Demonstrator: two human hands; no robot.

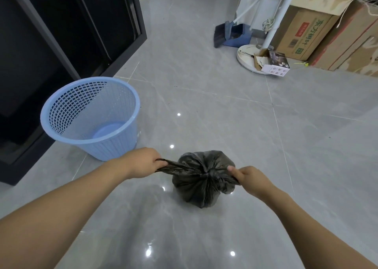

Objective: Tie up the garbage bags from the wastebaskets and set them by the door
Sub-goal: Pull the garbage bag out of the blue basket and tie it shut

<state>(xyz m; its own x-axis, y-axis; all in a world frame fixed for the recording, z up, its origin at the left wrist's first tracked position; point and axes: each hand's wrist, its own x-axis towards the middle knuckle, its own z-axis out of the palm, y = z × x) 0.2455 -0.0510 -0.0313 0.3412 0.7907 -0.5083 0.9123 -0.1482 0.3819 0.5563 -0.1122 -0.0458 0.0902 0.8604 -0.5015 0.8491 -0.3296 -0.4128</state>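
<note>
Tying is underway: the left hand [141, 162] and right hand [248, 177] each grip a twisted ear of the small black plastic garbage bag [201, 184] between them. Next, probably cinch, then carry doorward.

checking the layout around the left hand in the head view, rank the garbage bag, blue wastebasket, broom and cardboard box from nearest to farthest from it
1. Garbage bag: held by the left hand, just to its right.
2. Blue wastebasket: on the floor, up and to the left.
3. Broom: far across the floor, upper right.
4. Cardboard box: farthest right, beyond the broom.
</note>
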